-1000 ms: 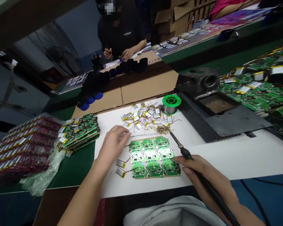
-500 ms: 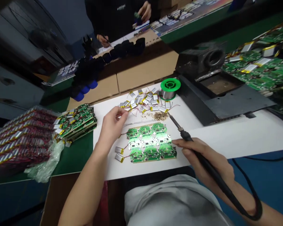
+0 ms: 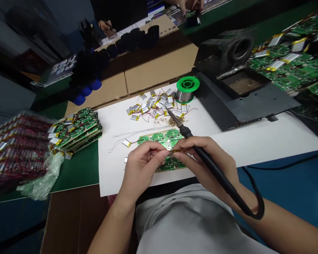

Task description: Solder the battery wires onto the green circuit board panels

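Solder spool: glossy green plastic | paper: matt white | cardboard: matt brown

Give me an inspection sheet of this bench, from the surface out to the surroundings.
Surface: white sheet; spilled liquid: nothing seen
Work pieces: green board, partly hidden by hands; batteries heaped beyond, beside spool
Clutter: brown crumbs between board and batteries
Left hand: fingertips pinched above board; anything held is too small to tell
Right hand: holds iron, tip toward batteries
Cables: cord loops by right wrist; thin wire loose on sheet
Surroundings: stacked boards left, black metal stand right, cardboard and another person's hand beyond
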Available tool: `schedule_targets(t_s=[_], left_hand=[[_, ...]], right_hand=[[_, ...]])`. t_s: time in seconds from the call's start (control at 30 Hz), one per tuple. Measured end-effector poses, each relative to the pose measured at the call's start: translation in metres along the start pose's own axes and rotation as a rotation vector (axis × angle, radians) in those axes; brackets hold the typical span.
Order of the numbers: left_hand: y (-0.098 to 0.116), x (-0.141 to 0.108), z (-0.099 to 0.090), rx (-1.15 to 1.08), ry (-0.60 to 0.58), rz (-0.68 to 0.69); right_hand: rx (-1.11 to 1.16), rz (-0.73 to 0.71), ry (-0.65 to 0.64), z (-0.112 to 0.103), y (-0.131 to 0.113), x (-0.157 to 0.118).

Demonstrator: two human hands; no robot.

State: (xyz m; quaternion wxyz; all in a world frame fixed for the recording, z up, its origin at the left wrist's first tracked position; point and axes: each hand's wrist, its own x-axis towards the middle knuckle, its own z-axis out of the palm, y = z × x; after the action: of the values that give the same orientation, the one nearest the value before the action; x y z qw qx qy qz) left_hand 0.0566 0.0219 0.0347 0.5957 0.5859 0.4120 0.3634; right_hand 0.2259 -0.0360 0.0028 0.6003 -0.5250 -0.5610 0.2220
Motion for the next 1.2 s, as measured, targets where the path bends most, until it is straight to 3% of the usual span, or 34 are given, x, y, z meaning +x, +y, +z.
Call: schedule_targets(t_s=[0.17,0.27,0.33,0.4,0.57,0.63,0.8,0.93,1.07,1.2], left_hand=[[-0.003,0.001,-0.008,-0.024,0.191,0.117],[-0.005,0.002,-0.013,-0.131,0.393,0.2],[-0.006,-0.002,-0.015,-0.214,0.459,0.205],[-0.009,-0.009,-0.013,-0.256,0.427,0.152],[-0.017,-0.028,0.004,-0.265,0.156,-0.068],[-0.019,-0.029,0.011,-0.296,0.109,-0.114],[-0.018,-0.025,0.017,-0.418,0.207,-0.109],[-0.022,-0.026,0.013,-0.345,0.21,-0.026],[-0.021,-0.031,-0.007,-0.271,0.281,0.111],[-0.011,-0.038,-0.039,-0.252,0.371,0.177]], right_hand=[[-0.006,0.054,-0.051,-0.003,-0.004,-0.003],[0.015,0.093,-0.008,-0.002,-0.006,-0.005],[0.054,0.144,0.038,-0.001,-0.007,-0.006],[0.1,0.183,0.08,0.0,-0.008,-0.006],[0.147,0.15,0.128,0.005,-0.01,-0.008],[0.129,0.125,0.117,0.007,-0.01,-0.012],[0.102,0.032,0.085,0.012,-0.008,-0.022],[0.115,0.044,0.038,0.013,-0.011,-0.023],[0.096,0.025,-0.048,0.01,-0.013,-0.021],[-0.095,-0.084,-0.176,0.007,-0.01,-0.018]])
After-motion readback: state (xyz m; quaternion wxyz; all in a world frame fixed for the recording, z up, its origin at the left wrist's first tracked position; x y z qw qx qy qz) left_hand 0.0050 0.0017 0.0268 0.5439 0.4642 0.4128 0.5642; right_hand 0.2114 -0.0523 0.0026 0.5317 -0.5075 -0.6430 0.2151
